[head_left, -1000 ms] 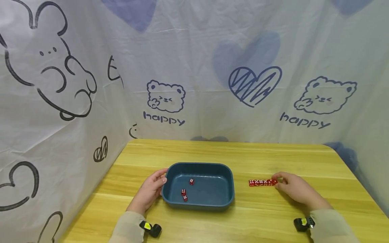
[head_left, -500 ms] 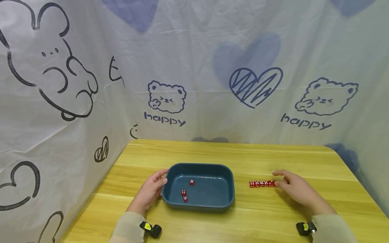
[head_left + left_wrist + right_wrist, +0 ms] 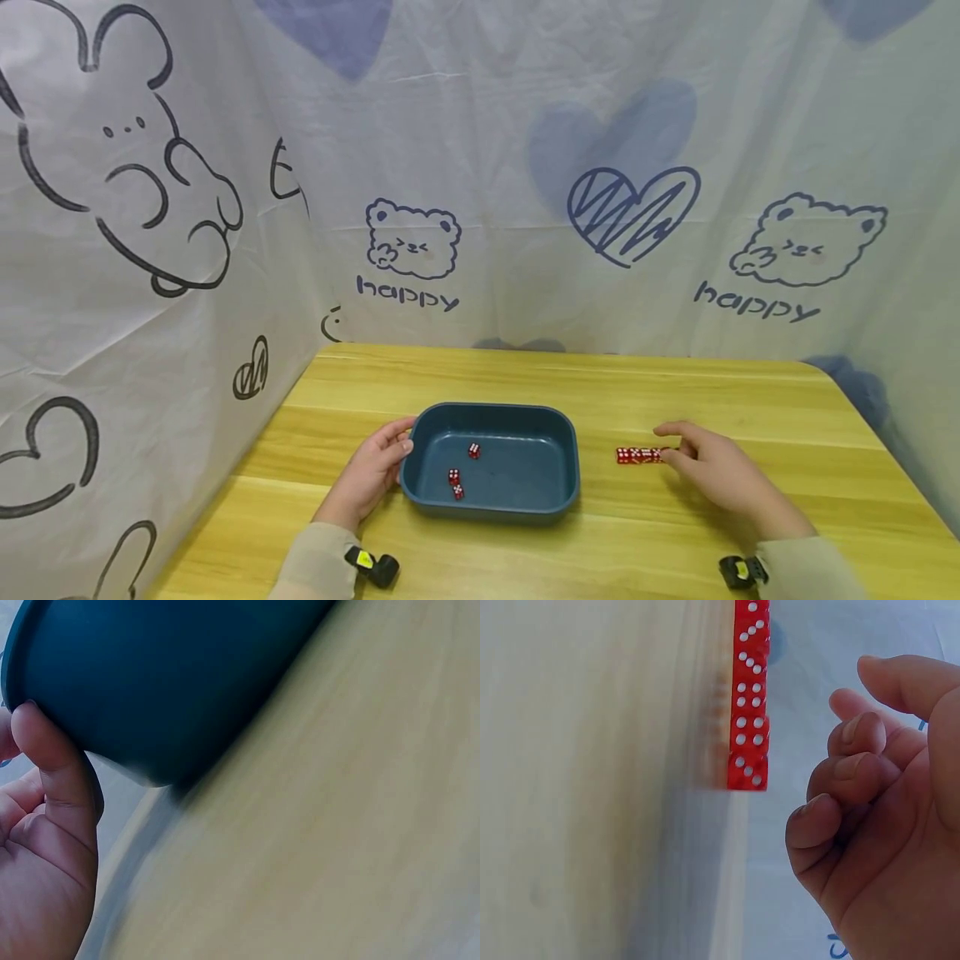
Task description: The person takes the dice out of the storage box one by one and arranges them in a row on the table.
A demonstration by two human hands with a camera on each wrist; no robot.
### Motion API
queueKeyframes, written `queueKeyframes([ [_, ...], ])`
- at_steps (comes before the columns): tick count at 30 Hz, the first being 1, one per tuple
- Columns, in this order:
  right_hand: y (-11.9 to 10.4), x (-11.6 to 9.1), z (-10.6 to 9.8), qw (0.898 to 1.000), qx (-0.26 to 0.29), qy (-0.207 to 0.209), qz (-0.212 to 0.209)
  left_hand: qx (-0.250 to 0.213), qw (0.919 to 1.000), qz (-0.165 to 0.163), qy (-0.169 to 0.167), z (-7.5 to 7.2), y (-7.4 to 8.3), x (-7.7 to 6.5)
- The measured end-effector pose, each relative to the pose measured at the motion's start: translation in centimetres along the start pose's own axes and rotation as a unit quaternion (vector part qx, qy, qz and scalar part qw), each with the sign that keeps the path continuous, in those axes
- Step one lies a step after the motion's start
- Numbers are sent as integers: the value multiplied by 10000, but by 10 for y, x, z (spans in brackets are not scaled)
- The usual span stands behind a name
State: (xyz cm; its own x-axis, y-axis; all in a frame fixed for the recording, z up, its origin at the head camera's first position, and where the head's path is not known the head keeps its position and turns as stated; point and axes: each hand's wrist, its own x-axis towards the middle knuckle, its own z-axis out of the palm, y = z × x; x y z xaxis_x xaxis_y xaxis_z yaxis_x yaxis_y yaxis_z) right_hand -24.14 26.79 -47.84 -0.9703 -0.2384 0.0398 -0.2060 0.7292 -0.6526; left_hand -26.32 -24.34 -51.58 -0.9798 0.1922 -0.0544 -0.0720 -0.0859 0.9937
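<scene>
A dark blue rectangular tub [image 3: 517,475] stands on the table, with three red dice lying in its left half; one is a lone die [image 3: 474,451]. My left hand [image 3: 372,467] grips the tub's left end, the thumb against the outer wall just under the rim in the left wrist view. Right of the tub lies a straight row of red dice [image 3: 637,456] with white pips. My right hand [image 3: 712,467] is over the right end of this row, hiding part of it. Its thumb and index finger are spread apart, the other fingers are loosely bent, and nothing is held.
The yellow wood-grain table [image 3: 600,550] ends at a pale printed curtain [image 3: 510,275] at the back and sides. Each wrist carries a small black camera, one being the left wrist camera [image 3: 372,567]. Bare tabletop lies between tub and dice row.
My right hand's thumb and index finger have parted at the row's right end. The hand has then shifted left, covering more dice. My left hand and the tub stay put.
</scene>
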Motion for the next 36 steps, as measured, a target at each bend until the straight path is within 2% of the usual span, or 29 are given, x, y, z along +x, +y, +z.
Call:
queueKeyframes([
  [12,-28,4,12,9998,-65,-33,-195,33,10000,-5,49,1,1,0],
  [26,-49,7,24,9982,-118,-43,-587,25,10000,-18,-23,0,0,0],
  [31,-56,8,27,9963,-71,-15,-860,45,10000,5,-25,0,0,-1],
  [36,-64,9,30,9957,-44,-39,-922,47,10000,22,-19,1,1,-1],
])
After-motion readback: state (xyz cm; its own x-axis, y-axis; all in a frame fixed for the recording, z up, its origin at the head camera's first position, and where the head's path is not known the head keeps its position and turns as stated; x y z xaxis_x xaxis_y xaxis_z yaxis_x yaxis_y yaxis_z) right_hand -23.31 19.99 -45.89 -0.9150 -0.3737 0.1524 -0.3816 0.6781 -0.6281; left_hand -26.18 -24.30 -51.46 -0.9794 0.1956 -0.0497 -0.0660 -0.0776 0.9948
